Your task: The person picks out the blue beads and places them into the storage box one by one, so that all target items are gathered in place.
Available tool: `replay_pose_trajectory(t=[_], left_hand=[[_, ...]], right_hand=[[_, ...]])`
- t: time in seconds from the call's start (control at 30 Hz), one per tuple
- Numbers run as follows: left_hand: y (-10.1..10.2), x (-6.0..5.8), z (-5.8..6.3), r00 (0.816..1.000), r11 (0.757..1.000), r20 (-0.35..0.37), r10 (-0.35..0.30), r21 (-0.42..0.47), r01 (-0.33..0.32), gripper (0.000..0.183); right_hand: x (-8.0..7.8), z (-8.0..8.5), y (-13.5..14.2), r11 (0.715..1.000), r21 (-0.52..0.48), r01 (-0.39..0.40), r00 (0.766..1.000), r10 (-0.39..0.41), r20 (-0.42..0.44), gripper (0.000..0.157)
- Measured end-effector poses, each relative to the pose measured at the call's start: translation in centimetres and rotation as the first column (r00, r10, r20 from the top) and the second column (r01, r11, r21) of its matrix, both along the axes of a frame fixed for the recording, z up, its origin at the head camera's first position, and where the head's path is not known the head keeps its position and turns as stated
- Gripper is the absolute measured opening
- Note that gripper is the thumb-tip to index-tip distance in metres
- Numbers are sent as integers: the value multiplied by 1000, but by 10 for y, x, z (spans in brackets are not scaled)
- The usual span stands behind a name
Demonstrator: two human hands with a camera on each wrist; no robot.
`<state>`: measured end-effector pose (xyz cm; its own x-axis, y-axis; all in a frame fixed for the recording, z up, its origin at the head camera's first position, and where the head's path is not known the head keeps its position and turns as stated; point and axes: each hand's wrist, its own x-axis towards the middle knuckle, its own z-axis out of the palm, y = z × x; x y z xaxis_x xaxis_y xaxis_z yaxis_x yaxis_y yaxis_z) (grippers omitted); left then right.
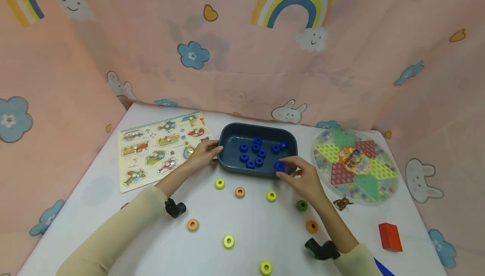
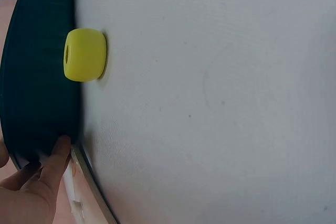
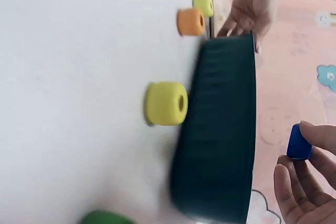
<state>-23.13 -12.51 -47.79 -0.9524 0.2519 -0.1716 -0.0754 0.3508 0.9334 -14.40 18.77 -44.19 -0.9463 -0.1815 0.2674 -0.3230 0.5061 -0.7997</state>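
A dark blue-green tray [image 1: 231, 168] stands toward the back of the white table with several blue beads [image 1: 244, 157] in it. My left hand [image 1: 203, 155] grips the tray's left end, thumb at the rim and fingers against the outer wall, as the left wrist view also shows. Between thumb and fingers, my right hand [image 1: 304, 180] pinches a blue bead [image 3: 300, 142] above the tray's front right corner. In the right wrist view that bead is held clear of the rim.
Before the tray lie yellow beads [image 1: 271, 196], orange beads [image 1: 239, 192] and a green bead [image 1: 301, 205]. At left is a wooden picture puzzle [image 1: 151, 141]; at right, a round game board [image 1: 354, 166], a small brown figure [image 1: 342, 203] and a red block [image 1: 390, 237]. A pink curtain [image 1: 235, 86] hangs behind.
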Motion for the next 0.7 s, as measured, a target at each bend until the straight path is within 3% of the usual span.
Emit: replay_pose_trajectory(t=[0.17,0.33,0.5,0.7], left_hand=[[3,-1,1,1000,1000,-14,-11,-15,11,48],[3,-1,1,1000,1000,-24,-8,-10,8,46],[4,1,-2,1000,1000,-13,-9,-5,9,47],[5,1,-2,1000,1000,-1,-3,-15,3,46]], right_hand=[[-48,-1,-10,997,72,23,1000,-22,-20,34],[-83,-8,-15,990,142,18,999,-22,30,33],[-101,-19,-18,971,237,19,997,-36,67,31],[-104,-21,-19,962,273,25,998,-40,47,35]])
